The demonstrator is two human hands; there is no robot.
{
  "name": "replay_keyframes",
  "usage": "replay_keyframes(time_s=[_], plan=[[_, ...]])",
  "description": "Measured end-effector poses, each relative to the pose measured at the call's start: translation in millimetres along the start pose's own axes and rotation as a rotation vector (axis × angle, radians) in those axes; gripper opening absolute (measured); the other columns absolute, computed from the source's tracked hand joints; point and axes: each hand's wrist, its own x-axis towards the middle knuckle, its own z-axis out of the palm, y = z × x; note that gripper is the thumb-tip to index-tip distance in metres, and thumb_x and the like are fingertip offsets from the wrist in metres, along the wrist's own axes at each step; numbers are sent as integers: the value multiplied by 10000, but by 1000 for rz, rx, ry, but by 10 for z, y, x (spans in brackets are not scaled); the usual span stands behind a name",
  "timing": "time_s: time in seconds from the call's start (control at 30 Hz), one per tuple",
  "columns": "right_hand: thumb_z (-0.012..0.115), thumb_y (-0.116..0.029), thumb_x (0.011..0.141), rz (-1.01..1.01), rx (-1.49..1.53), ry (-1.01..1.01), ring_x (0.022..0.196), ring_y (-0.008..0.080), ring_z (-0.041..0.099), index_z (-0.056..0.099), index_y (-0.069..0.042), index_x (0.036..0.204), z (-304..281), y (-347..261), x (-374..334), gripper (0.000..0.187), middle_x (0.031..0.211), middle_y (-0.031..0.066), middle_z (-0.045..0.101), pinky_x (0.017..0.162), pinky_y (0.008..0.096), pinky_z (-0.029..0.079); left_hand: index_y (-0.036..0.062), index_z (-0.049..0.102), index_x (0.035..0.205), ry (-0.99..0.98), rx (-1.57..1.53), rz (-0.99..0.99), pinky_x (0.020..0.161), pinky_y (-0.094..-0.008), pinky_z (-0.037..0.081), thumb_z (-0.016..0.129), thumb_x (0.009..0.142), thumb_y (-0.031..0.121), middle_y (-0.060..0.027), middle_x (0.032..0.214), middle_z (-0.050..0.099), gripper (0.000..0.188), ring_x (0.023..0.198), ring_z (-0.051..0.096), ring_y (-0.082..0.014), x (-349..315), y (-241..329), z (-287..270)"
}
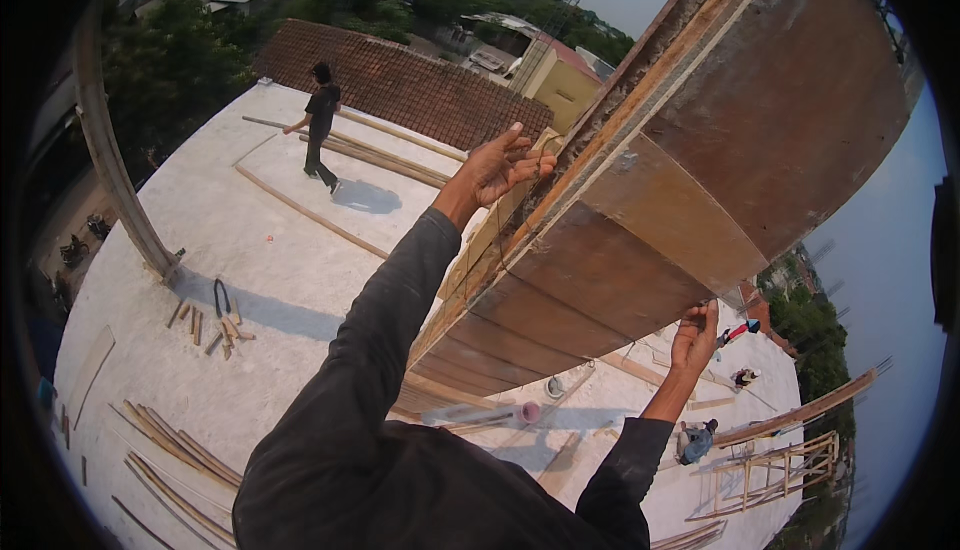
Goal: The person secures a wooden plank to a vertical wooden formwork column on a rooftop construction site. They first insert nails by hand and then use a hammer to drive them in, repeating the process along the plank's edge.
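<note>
A tall column form of brown plywood panels (625, 265) with timber edging (640, 120) stands tilted in the view, right in front of me. Thin dark wire (501, 240) runs down its left side and across its face. My left hand (497, 167) is raised at the form's left edge, thumb and fingers apart, fingertips beside a bend of wire. Around the opposite edge of the form, lower down, my right hand (694, 336) has its fingers bent together against the panel. What lies between those fingertips is too small to make out.
Below me spreads a pale concrete slab (200, 220) with loose timber strips (180, 445) and short wood pieces (225, 335). A person in black (320, 125) is at the far left; another crouches (695, 442) at the lower right, near a wooden frame (785, 470). A post (115, 160) rises at left.
</note>
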Motion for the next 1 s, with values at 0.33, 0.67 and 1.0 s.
replay_keyframes(time_s=[0.33, 0.67, 1.0], plan=[[691, -100, 1036, 32, 41, -45, 842, 94, 684, 687, 4, 1108, -65, 3, 90, 127, 937, 50, 725, 793, 232, 607, -13, 631, 1175, -17, 107, -73, 610, -180, 525, 579, 1110, 372, -17, 897, 636, 395, 714, 576, -49, -469, -188, -33], [675, -109, 1050, 139, 92, -54, 839, 89, 648, 646, 26, 1206, -274, -79, 116, 208, 981, 56, 690, 799, 243, 584, -38, 556, 1283, 57, -50, -37, 431, -114, 410, 455, 1145, 193, 11, 846, 567, 287, 590, 462, 2, -836, -122, 391], [658, -95, 1059, 236, 54, -44, 792, 98, 611, 649, 59, 1231, -623, -147, 120, 231, 975, 63, 673, 749, 241, 572, -40, 545, 1239, 45, -271, -54, 398, -114, 459, 366, 1169, 209, -25, 858, 597, 315, 584, 539, -12, -940, -79, 686]])
